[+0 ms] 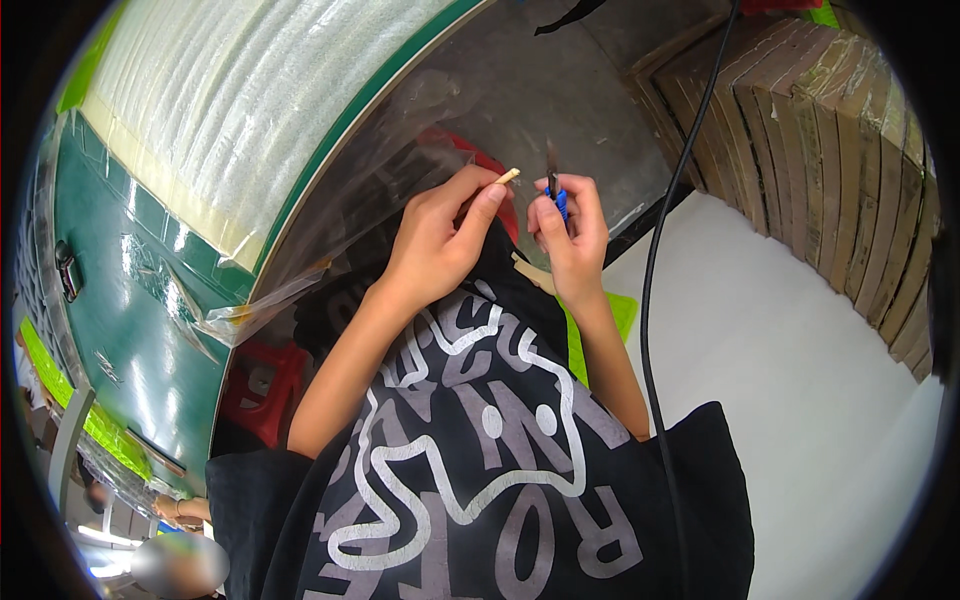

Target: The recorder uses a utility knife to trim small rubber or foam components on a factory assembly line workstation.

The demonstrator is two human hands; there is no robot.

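My left hand (pixel 440 235) pinches a short, thin cream-coloured stick (pixel 508 176) between thumb and forefinger, its end poking out toward the right. Close beside it, my right hand (pixel 572 240) is closed around a small blue-handled tool (pixel 561 203). The tool's narrow dark metal tip points up and away from me; its exact kind is hard to make out. Stick and tool are apart. A flat cream strip (pixel 535 272) lies near my right wrist, over the black cloth of my shirt.
At left stands a green table (pixel 150 300) with a stack of white foam sheets (pixel 250 90) and clear plastic film (pixel 270 310) over its edge. Brown boards (pixel 830 130) are stacked far right, above a white surface (pixel 780 370). A black cable (pixel 655 260) hangs down at right.
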